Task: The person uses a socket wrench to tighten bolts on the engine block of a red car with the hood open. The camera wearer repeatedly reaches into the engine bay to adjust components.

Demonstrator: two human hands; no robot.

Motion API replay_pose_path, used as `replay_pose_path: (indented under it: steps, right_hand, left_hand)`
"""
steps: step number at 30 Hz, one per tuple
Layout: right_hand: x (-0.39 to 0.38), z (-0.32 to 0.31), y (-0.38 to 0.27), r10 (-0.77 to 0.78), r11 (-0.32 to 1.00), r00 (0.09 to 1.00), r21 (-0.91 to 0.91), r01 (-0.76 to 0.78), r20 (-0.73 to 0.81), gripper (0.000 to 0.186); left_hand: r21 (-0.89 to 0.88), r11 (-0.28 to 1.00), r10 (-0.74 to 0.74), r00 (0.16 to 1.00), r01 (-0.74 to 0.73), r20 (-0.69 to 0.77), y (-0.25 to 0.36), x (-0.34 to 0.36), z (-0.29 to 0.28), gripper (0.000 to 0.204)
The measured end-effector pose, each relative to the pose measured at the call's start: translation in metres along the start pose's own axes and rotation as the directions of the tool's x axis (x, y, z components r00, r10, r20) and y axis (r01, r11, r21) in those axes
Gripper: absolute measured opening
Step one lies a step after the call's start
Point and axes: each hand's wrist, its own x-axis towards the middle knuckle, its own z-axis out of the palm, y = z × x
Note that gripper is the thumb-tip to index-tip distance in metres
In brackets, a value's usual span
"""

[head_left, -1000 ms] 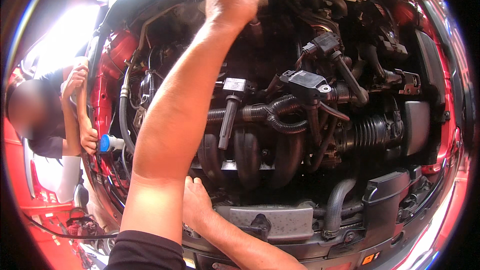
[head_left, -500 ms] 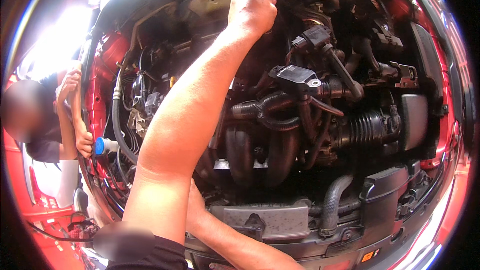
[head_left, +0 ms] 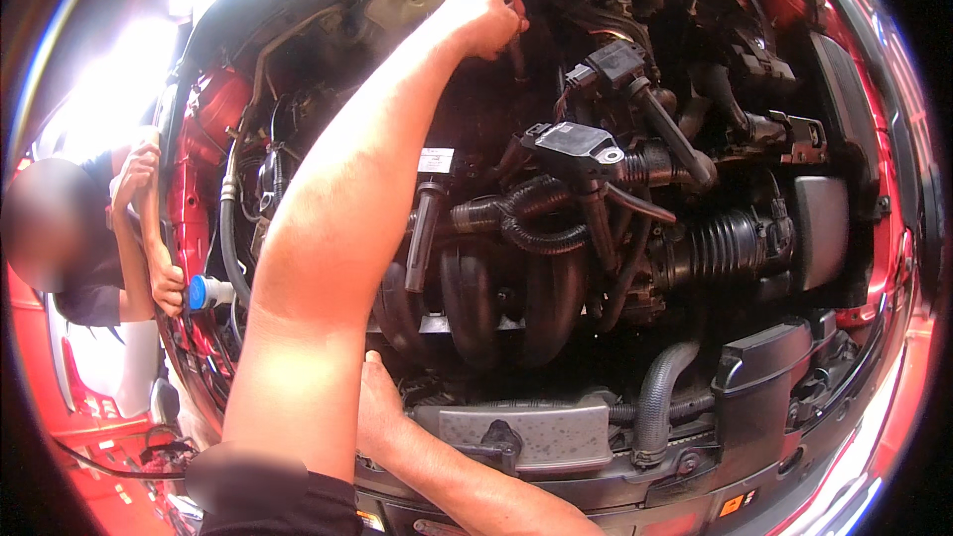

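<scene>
My left arm stretches far over an engine bay, and my left hand (head_left: 484,18) is closed near its back edge. A short dark shaft (head_left: 518,60) shows just below the fingers; what it belongs to is hidden. Loose ignition coils lie on the engine: one with a white label (head_left: 427,218) beside my left forearm, a second (head_left: 578,143) near the middle, and a third (head_left: 619,62) farther back to the right. Low in the picture, my right hand (head_left: 382,402) is by the front of the bay, thumb up. My left arm covers its fingers.
Black intake runners (head_left: 467,308) and a ribbed air duct (head_left: 720,250) fill the middle and right. A curved hose (head_left: 663,397) stands at the front. At the left, another person's hand (head_left: 165,288) grips the red fender edge near a blue-capped reservoir (head_left: 205,292).
My left hand has come down and slightly left from the back edge, and a dark shaft now shows below it. The labelled coil has come out from behind my forearm.
</scene>
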Motion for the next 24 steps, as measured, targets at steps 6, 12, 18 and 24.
replay_pose_path:
  steps: [6,12,18,24]
  right_hand:
    - [0.001,-0.009,-0.007,0.017,0.989,1.000,-0.146,-0.015,0.011,0.014]
    - [0.001,0.004,-0.005,-0.003,0.998,1.000,-0.061,0.001,-0.024,0.013]
    - [0.000,-0.003,-0.002,0.044,0.996,0.997,-0.078,-0.049,-0.058,0.015]
    - [-0.001,0.016,0.000,0.022,0.999,0.978,0.048,-0.013,-0.207,0.018]
  left_hand:
    - [0.455,0.858,0.331,0.935,-0.240,-0.131,0.001,-0.001,0.018,0.033]
    - [0.202,0.942,0.331,0.831,-0.267,-0.448,-0.019,-0.017,0.022,0.033]
    - [0.222,0.908,0.419,0.795,-0.355,-0.439,-0.003,-0.031,0.020,0.029]
    - [0.084,0.966,0.255,0.862,-0.243,-0.438,-0.020,-0.039,0.038,0.030]
